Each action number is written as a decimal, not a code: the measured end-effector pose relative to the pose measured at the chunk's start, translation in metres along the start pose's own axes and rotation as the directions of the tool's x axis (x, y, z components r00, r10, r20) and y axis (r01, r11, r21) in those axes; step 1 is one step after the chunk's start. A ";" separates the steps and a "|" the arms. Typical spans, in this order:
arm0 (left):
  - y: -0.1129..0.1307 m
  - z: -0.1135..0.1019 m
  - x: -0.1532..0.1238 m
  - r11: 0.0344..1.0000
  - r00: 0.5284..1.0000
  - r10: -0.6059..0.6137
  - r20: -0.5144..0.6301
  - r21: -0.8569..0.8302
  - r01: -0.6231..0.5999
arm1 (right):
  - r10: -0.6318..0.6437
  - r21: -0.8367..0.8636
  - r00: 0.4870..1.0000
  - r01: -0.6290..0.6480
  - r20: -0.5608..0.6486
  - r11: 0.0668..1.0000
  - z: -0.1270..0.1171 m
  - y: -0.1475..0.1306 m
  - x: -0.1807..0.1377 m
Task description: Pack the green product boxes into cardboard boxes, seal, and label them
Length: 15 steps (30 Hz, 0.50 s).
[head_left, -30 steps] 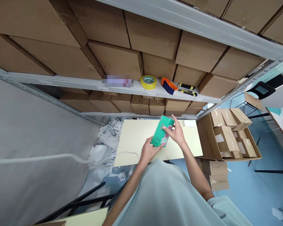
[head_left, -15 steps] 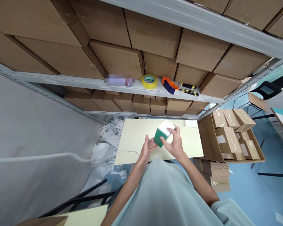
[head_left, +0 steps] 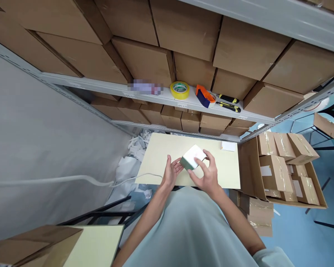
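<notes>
A small white and green box (head_left: 192,155) is held tilted above the pale yellow table (head_left: 158,155), its white face turned up and a green side towards me. My right hand (head_left: 207,174) grips it from the right, with thumb and fingers around its edges and one finger on the white face. My left hand (head_left: 171,173) is open, palm up, with its fingertips at the box's left edge; whether they touch it I cannot tell. Near the table's far right corner lies a flat white box (head_left: 228,146).
Cardboard boxes fill the shelf rack ahead. Its ledge (head_left: 161,91) carries yellow tape (head_left: 179,90), an orange and blue tape dispenser (head_left: 205,97) and yellow-black cutters (head_left: 228,103). A large carton (head_left: 253,170) of boxes stands right. A white cable (head_left: 86,180) crosses from the left wall.
The box has turned in my right hand, so more of its white face and less green shows. My left hand stays beside it, open. The head view has shifted slightly.
</notes>
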<state>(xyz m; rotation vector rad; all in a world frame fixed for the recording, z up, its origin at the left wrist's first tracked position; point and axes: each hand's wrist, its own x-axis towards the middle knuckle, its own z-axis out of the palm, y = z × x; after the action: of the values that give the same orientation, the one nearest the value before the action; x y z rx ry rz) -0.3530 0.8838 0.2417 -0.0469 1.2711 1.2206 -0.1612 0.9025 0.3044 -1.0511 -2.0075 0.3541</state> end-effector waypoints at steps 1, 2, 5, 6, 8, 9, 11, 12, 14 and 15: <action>-0.003 -0.001 -0.002 1.000 0.999 0.000 -0.040 0.004 0.000 | 0.066 0.031 0.998 -0.066 0.012 0.997 0.000 0.009 0.007; -0.006 -0.002 -0.004 1.000 0.997 -0.004 -0.077 0.004 0.004 | 0.126 0.061 0.991 -0.128 0.032 0.990 0.001 0.018 0.014; -0.016 -0.011 -0.011 1.000 0.986 -0.010 -0.169 -0.027 0.006 | 0.213 0.138 0.971 -0.227 0.109 0.964 0.015 0.043 0.033; -0.019 -0.015 -0.013 0.999 0.980 -0.013 -0.198 -0.047 0.004 | 0.206 0.160 0.970 -0.226 0.132 0.961 0.022 0.049 0.039; -0.023 -0.023 -0.017 0.995 0.966 -0.028 -0.256 -0.100 0.002 | 0.170 0.197 0.970 -0.203 0.173 0.959 0.039 0.057 0.046; -0.023 -0.027 -0.019 0.992 0.957 -0.037 -0.286 -0.130 0.000 | 0.158 0.210 0.968 -0.198 0.193 0.957 0.049 0.059 0.048; -0.021 -0.037 -0.021 0.983 0.937 -0.044 -0.346 -0.184 -0.021 | 0.174 0.212 0.956 -0.225 0.235 0.951 0.069 0.060 0.051; -0.018 -0.042 -0.020 0.978 0.927 -0.037 -0.372 -0.204 -0.042 | 0.195 0.200 0.946 -0.250 0.259 0.947 0.079 0.060 0.052; -0.009 -0.054 -0.017 0.970 0.912 -0.011 -0.411 -0.227 -0.091 | 0.236 0.160 0.922 -0.295 0.308 0.942 0.101 0.059 0.055; -0.003 -0.059 -0.013 0.967 0.908 -0.001 -0.419 -0.232 -0.107 | 0.250 0.138 0.909 -0.309 0.333 0.941 0.112 0.058 0.056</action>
<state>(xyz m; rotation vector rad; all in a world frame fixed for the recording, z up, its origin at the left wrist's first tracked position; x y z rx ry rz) -0.3888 0.8368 0.2269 -0.4843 1.4819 1.4650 -0.2333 0.9957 0.2322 -1.2249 -2.0432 0.8969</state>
